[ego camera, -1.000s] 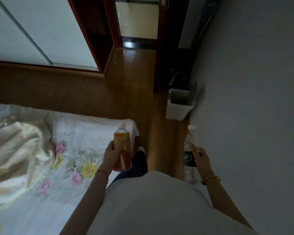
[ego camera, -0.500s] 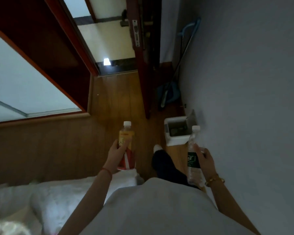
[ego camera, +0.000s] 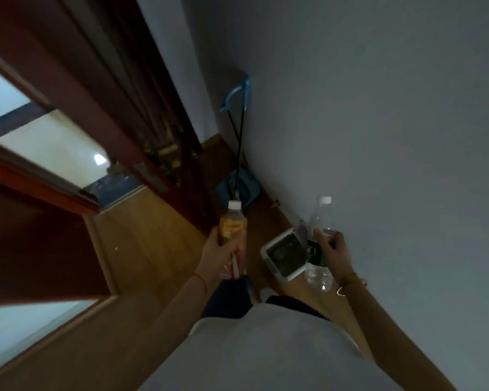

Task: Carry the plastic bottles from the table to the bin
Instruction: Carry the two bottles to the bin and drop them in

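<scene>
My left hand [ego camera: 222, 256] grips an orange-labelled plastic bottle [ego camera: 233, 224] with a white cap, held upright in front of me. My right hand [ego camera: 332, 251] grips a clear plastic bottle [ego camera: 316, 258] with a green label and a white cap. A small white bin [ego camera: 283, 256] with its lid tipped open stands on the wooden floor against the right wall. It lies between the two bottles and just below them. The clear bottle overlaps the bin's right edge. The table is out of view.
A blue dustpan [ego camera: 237, 187] with a long-handled broom [ego camera: 239, 108] leans on the grey wall beyond the bin. A dark red open door [ego camera: 141, 114] stands to the left. My legs and one foot [ego camera: 266, 292] show just before the bin.
I have walked closer to the bin and the view has tilted. The bed has dropped out of sight. Both bottles stay held, now on either side of the bin.
</scene>
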### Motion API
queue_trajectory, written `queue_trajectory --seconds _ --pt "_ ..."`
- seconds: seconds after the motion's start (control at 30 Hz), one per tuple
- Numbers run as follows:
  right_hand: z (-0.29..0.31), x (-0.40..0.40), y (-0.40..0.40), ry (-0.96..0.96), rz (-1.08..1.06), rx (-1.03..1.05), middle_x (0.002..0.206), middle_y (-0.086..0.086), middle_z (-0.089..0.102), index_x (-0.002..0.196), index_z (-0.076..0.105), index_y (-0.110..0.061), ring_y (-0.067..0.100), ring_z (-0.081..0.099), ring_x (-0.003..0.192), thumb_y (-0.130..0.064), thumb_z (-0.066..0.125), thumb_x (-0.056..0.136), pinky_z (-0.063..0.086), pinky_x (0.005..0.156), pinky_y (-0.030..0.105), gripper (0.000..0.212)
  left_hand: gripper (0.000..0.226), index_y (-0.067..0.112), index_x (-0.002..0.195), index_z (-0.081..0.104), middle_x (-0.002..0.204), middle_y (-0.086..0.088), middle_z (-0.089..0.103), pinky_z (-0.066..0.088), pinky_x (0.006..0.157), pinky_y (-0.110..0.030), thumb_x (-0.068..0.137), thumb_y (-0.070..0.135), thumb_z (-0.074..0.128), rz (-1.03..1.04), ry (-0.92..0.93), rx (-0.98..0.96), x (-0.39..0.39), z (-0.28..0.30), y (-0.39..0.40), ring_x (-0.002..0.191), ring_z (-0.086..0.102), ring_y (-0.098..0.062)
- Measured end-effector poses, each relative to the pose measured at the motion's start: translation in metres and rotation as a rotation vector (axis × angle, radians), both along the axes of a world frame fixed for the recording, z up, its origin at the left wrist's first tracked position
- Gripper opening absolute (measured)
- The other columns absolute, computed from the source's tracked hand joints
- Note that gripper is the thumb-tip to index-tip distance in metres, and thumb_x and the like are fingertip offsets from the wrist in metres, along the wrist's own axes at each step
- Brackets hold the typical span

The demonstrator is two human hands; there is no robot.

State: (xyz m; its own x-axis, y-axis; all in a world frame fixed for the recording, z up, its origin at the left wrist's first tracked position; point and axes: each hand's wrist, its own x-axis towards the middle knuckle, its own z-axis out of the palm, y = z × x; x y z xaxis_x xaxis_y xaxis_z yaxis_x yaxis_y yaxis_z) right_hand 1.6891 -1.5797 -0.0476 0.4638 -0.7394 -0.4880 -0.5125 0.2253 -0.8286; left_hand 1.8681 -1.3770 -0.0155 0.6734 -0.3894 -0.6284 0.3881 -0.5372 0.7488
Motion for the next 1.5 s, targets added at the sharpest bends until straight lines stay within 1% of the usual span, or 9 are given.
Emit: queue_trajectory --seconds 0.07,0.17,0.33,0.4,0.6,1.07,1.27,1.4,1.5 --pt "-0.006 0.019 0.005 0.039 -0.082 -0.001 0.108 0.010 0.057 0.118 0.045 -0.011 0.017 0.059 0.083 -0.044 0.059 0.086 0.047 0.065 0.024 0.048 0.056 0.028 0.131 0.045 0.115 0.001 0.056 0.046 0.090 -0.035 0.082 0.043 0.068 -0.161 0.009 0.018 0.029 -0.002 -0.020 0.112 0.056 -0.023" --pt "-0.018 0.042 0.014 0.087 -0.222 0.000 0.106 0.009 0.058 0.118 0.044 -0.010 0.012 0.058 0.078 -0.043 0.064 0.084 0.043 0.057 0.016 0.051 0.058 0.029 0.132 0.043 0.112 0.005 0.055 0.046 0.083 -0.031 0.082 0.038 0.070 -0.336 0.049 -0.003 0.062 -0.011 -0.048 0.107 0.057 -0.020" --pt "-0.063 0.066 0.031 0.154 -0.426 -0.020 0.102 0.006 0.060 0.112 0.045 -0.009 0.028 0.063 0.092 -0.038 0.071 0.080 0.052 0.074 0.039 0.051 0.061 0.026 0.131 0.043 0.118 0.004 0.059 0.045 0.095 -0.034 0.079 0.038 0.073 -0.696 0.044 0.011 0.089 -0.062 -0.090 0.114 0.058 -0.019" --pt "-0.086 0.070 0.037 0.187 -0.466 -0.033 0.102 0.002 0.059 0.112 0.046 -0.008 0.024 0.061 0.091 -0.035 0.073 0.079 0.048 0.072 0.033 0.050 0.063 0.025 0.130 0.046 0.120 0.005 0.059 0.044 0.098 -0.032 0.076 0.038 0.075 -0.790 0.038 0.020 0.090 -0.089 -0.103 0.112 0.057 -0.014" --pt "-0.193 0.067 0.038 0.210 -0.485 -0.107 0.110 0.007 0.060 0.115 0.046 -0.006 0.019 0.056 0.093 -0.022 0.077 0.075 0.045 0.074 0.030 0.053 0.063 0.027 0.128 0.047 0.122 0.007 0.058 0.041 0.093 -0.026 0.074 0.030 0.079 -0.946 0.032 0.028 0.067 -0.204 -0.139 0.120 0.055 -0.016" --pt "-0.438 0.046 0.040 0.330 -0.395 -0.046 0.127 0.011 0.057 0.128 0.044 -0.012 0.027 0.056 0.115 -0.034 0.076 0.072 0.048 0.092 0.037 0.068 0.065 0.017 0.131 0.048 0.136 -0.005 0.056 0.041 0.090 -0.021 0.074 0.016 0.079 -1.066 -0.081 0.056 0.030 -0.451 -0.168 0.128 0.052 -0.020" --pt "-0.412 0.036 0.052 0.394 -0.321 -0.024 0.136 0.010 0.048 0.138 0.040 -0.016 0.031 0.042 0.126 -0.033 0.068 0.078 0.040 0.102 0.042 0.069 0.052 0.012 0.132 0.053 0.135 -0.006 0.058 0.046 0.101 -0.026 0.083 0.013 0.071 -1.146 -0.160 0.076 0.041 -0.426 -0.166 0.126 0.054 -0.019" --pt "-0.326 0.021 0.080 0.402 -0.366 -0.048 0.131 0.010 0.057 0.130 0.051 -0.015 0.030 0.047 0.124 -0.028 0.062 0.086 0.039 0.101 0.039 0.047 0.034 0.010 0.125 0.059 0.123 -0.006 0.065 0.046 0.071 -0.009 0.092 0.018 0.060 -1.201 -0.190 0.088 0.054 -0.341 -0.149 0.112 0.061 -0.014" --pt "-0.240 0.005 0.115 0.392 -0.410 -0.056 0.123 0.005 0.065 0.121 0.061 -0.015 0.026 0.056 0.116 -0.027 0.060 0.088 0.043 0.099 0.036 0.035 0.031 0.011 0.122 0.062 0.116 -0.003 0.067 0.043 0.065 -0.007 0.093 0.023 0.058 -1.249 -0.224 0.111 0.067 -0.257 -0.124 0.101 0.060 -0.008"
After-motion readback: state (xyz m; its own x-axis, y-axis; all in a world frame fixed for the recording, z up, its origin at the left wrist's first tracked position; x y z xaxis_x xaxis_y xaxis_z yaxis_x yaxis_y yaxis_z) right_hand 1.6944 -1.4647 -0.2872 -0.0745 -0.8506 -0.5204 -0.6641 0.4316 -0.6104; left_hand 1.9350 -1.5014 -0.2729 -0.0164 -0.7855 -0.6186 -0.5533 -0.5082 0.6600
